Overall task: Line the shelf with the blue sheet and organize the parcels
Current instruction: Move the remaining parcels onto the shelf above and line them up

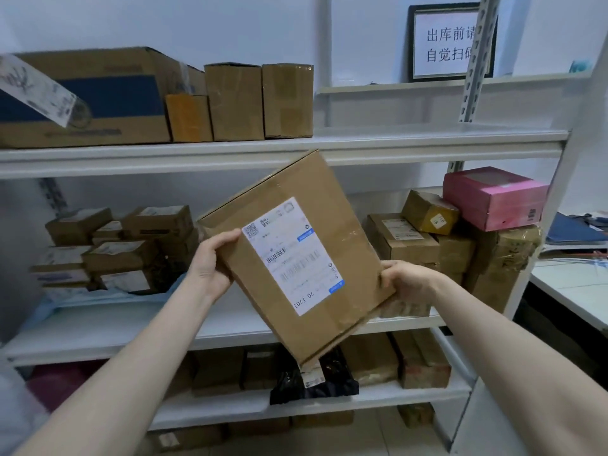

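I hold a flat brown cardboard parcel point(316, 225) with a white shipping label, tilted, in front of the middle shelf point(131, 327). My left hand point(212, 261) grips its left edge and my right hand point(406, 281) grips its lower right corner. A crumpled blue sheet point(158, 292) lies on the left part of that shelf, under a stack of several small brown boxes point(121, 245). More brown parcels point(427, 248) and a pink box point(493, 199) are piled at the shelf's right end.
The top shelf point(394, 143) carries a large box with a blue band point(85, 100) and three smaller cartons point(237, 100). The lower shelf holds brown parcels and a black bag point(316, 380). A framed sign point(450, 44) stands at the back right. A white table point(572, 291) lies right.
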A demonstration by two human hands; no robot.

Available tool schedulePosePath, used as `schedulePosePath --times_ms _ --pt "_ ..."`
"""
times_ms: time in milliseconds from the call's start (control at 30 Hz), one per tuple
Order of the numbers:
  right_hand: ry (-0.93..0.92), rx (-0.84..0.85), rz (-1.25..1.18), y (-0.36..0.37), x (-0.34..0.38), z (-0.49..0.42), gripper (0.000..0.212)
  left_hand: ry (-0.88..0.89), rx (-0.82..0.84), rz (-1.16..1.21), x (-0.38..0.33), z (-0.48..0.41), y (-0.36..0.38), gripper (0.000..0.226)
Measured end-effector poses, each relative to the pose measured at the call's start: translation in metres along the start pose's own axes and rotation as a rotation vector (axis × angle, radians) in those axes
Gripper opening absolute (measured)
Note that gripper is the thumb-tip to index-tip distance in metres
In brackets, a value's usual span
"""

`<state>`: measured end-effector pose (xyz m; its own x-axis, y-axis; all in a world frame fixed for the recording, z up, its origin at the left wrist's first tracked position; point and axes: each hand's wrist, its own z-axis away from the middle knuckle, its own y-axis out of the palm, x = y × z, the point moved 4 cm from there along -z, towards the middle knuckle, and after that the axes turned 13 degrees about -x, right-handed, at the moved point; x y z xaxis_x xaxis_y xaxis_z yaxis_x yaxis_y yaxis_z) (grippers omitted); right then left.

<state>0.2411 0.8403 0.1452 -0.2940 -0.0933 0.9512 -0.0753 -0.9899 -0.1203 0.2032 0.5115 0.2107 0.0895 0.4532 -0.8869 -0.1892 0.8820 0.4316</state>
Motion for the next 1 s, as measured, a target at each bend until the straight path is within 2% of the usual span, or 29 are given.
schedulePosePath --times_ms 67,233,367,400,467,500,567,633,733,833,1000 --pt "-0.039 0.007 -0.068 -0.002 0.002 0.004 0.068 0.034 0.055 -0.003 -0.011 0.007 0.009 0.009" --pt "-0.185 -0.007 -0.195 -0.025 0.034 0.018 0.065 0.117 0.081 -0.034 -0.061 0.024 0.054 0.009" --pt "-0.316 -0.082 -0.368 -0.063 0.066 0.032 0.082 0.173 0.141 -0.06 -0.102 0.02 0.102 0.012" --pt "-0.341 -0.118 -0.43 -0.072 0.076 0.037 0.074 0.19 0.163 -0.066 -0.111 0.02 0.116 0.012" --pt "-0.392 -0.215 -0.557 -0.094 0.093 0.045 0.037 0.198 0.262 -0.073 -0.122 0.025 0.145 0.017" --pt "-0.41 -0.263 -0.599 -0.105 0.102 0.046 0.03 0.203 0.317 -0.088 -0.126 0.027 0.159 0.021" --pt "-0.429 -0.325 -0.651 -0.12 0.118 0.047 0.03 0.253 0.331 -0.136 -0.132 0.03 0.181 0.025" --pt "-0.44 -0.378 -0.695 -0.128 0.141 0.05 0.024 0.39 0.202 -0.193 -0.143 0.021 0.199 0.019" --pt "-0.441 -0.462 -0.723 -0.133 0.175 0.047 0.024 0.763 -0.049 -0.495 -0.164 0.002 0.217 0.023" --pt "-0.457 -0.538 -0.733 -0.136 0.201 0.038 0.03 1.01 -0.132 -0.751 -0.175 -0.004 0.234 0.033" --pt "-0.45 -0.583 -0.773 -0.143 0.229 0.017 0.033 1.191 -0.174 -0.996 -0.181 -0.023 0.259 0.045"
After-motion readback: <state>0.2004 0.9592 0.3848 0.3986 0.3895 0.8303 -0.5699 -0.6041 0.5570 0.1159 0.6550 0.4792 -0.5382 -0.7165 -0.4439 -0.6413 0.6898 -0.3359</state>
